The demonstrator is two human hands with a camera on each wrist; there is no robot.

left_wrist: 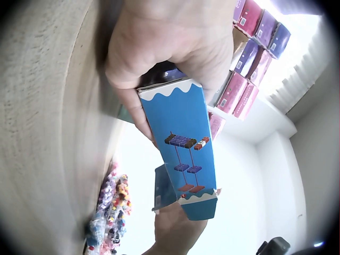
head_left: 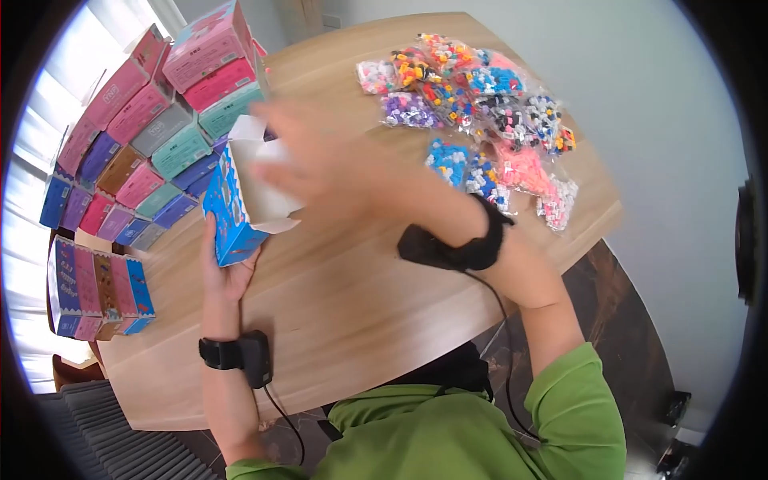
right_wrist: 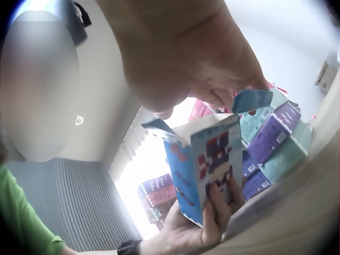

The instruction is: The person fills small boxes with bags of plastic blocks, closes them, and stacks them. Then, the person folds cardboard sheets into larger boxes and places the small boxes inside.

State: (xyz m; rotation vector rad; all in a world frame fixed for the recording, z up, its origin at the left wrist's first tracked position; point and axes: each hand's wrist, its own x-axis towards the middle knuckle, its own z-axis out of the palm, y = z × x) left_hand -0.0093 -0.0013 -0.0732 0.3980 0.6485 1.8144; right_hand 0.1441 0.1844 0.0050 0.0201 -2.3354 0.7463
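A blue cardboard box (head_left: 230,224) with printed toy-brick pictures stands tilted, its top end open and pale flaps (head_left: 276,225) spread outward. My left hand (head_left: 232,276) grips its lower end; the left wrist view shows thumb and fingers curled round the box (left_wrist: 180,119). Over the open end is my right hand (head_left: 308,164), blurred, with thumb and fingers apart. In the right wrist view this hand (right_wrist: 191,66) has its fingertips right at a raised blue flap (right_wrist: 253,101). What lies deep inside the box is hidden.
Colourful closed boxes (head_left: 152,120) are stacked at the table's left, with a smaller row of boxes (head_left: 100,288) nearer me. Several clear bags of small coloured bricks (head_left: 480,96) lie at the far right of the wooden table (head_left: 352,296). A cable (head_left: 510,352) runs from each wrist camera.
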